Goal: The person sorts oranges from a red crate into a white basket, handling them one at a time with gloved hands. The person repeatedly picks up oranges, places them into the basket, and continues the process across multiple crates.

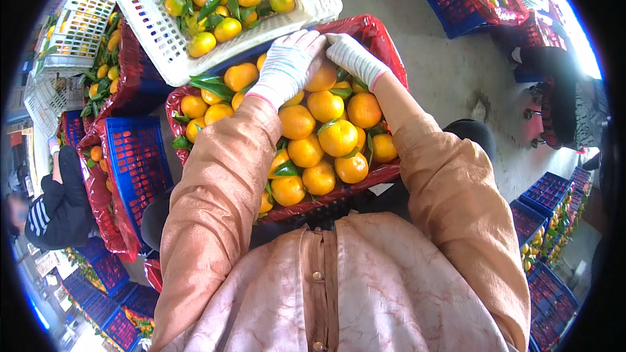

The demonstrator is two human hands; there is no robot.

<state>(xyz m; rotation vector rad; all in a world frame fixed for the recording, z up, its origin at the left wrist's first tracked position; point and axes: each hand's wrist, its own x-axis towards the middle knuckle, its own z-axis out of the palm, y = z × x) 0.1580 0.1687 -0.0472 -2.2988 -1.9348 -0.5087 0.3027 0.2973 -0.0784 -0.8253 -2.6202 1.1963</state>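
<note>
My left hand (292, 62), in a striped glove with bare fingertips, lies over the far side of a crate of mandarins. Its fingers stretch to the far rim, beside a mandarin (323, 78). At the same rim my right hand (353, 55), gloved alike, has its fingers bent down and its fingertips close to those of the left. What lies beneath the fingers is hidden, so a grip cannot be made out. Orange mandarins (337, 138) with green leaves fill the crate, which has a red plastic liner (386, 41) folded over its edge.
A white perforated crate (161, 56) with greener mandarins (228, 29) stands tilted against the far side. Blue crates (134, 156) with red liners stand at the left, and another blue crate (440, 0) at the upper right. People (63, 200) sit at both sides. Concrete floor (425, 63) shows at right.
</note>
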